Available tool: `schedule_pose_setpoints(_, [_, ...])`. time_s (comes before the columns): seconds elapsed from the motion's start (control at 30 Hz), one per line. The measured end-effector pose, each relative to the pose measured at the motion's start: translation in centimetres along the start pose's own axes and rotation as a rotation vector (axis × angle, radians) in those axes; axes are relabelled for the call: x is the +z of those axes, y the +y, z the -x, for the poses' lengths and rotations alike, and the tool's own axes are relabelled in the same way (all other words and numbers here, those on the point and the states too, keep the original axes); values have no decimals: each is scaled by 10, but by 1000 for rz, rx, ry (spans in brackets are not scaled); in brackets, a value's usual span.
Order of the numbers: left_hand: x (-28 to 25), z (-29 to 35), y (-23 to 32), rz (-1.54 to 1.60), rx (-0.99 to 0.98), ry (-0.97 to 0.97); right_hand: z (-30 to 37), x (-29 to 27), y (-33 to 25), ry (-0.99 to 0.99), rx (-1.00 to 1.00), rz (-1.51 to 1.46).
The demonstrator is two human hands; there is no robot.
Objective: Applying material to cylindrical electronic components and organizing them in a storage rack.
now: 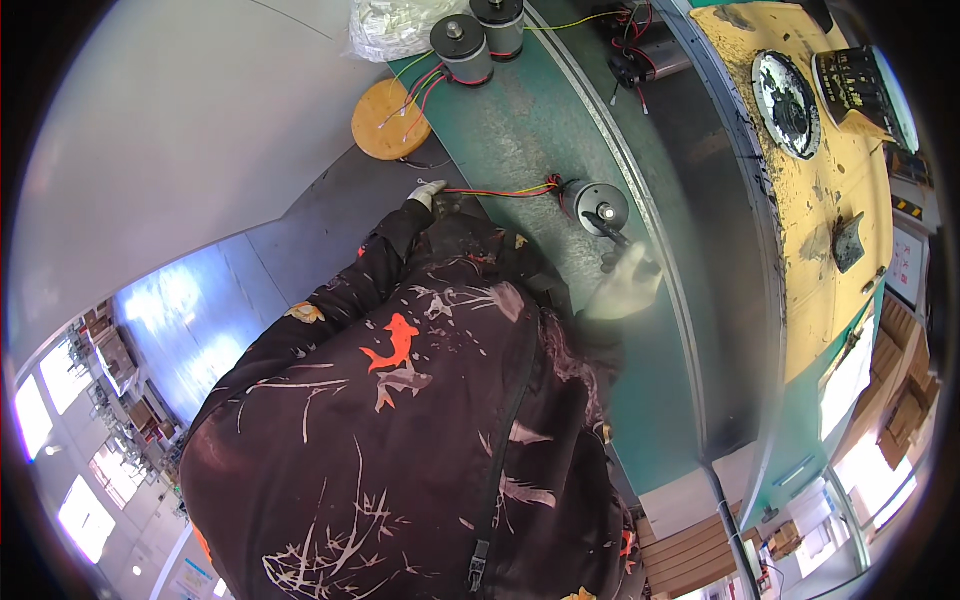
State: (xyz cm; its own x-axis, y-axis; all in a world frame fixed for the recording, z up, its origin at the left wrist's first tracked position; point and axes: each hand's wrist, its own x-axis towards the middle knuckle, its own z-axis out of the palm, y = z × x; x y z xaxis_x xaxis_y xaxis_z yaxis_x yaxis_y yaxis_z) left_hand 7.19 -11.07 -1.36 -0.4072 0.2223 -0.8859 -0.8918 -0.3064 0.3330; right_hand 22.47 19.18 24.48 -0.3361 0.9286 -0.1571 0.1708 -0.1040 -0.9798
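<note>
A grey cylindrical motor (597,207) with a black end cap and a metal shaft sits on the green bench. Red and yellow wires (505,192) run from it to the left. Their far end is in my left hand (428,193), white-gloved and closed around them. My right hand (632,280), also gloved and smeared by motion, is closed on a dark thin brush-like tool (608,231). The tool's tip meets the motor's black cap near the shaft. Its exact kind is hard to make out.
Two more motors (462,50) stand at the far end of the green bench (535,120), wires hanging over a round wooden stool (391,120). Another motor (660,62) lies beyond the metal rail. At right, a stained yellow table (800,220) holds a tin (850,85) and black-smeared lid (785,105).
</note>
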Motion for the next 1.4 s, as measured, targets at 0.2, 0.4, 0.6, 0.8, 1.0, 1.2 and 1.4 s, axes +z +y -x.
schedule_pose_setpoints(0.2, [15, 5, 2, 0, 21, -8, -1, -6, 2, -10, -29, 1])
schedule_pose_setpoints(0.4, [-39, -19, 40, 10, 307, 208, -36, -31, -115, 129, -359, 13])
schedule_pose_setpoints(0.6, [171, 74, 45, -1395, 1137, -192, -168, -111, -180, 149, -484, -108])
schedule_pose_setpoints(0.8, [290, 176, -6, -1741, 1146, -372, -209, -96, -167, 46, -327, -463])
schedule_pose_setpoints(1.0, [301, 153, -23, -1672, 1401, -437, -204, -120, -167, 23, -344, -531])
schedule_pose_setpoints(1.2, [304, 132, 35, -1688, 1334, -55, -201, -112, -164, -1, -359, -533])
schedule_pose_setpoints(1.4, [348, 75, 138, -1614, 1456, -12, -207, -136, -164, 56, -375, -492])
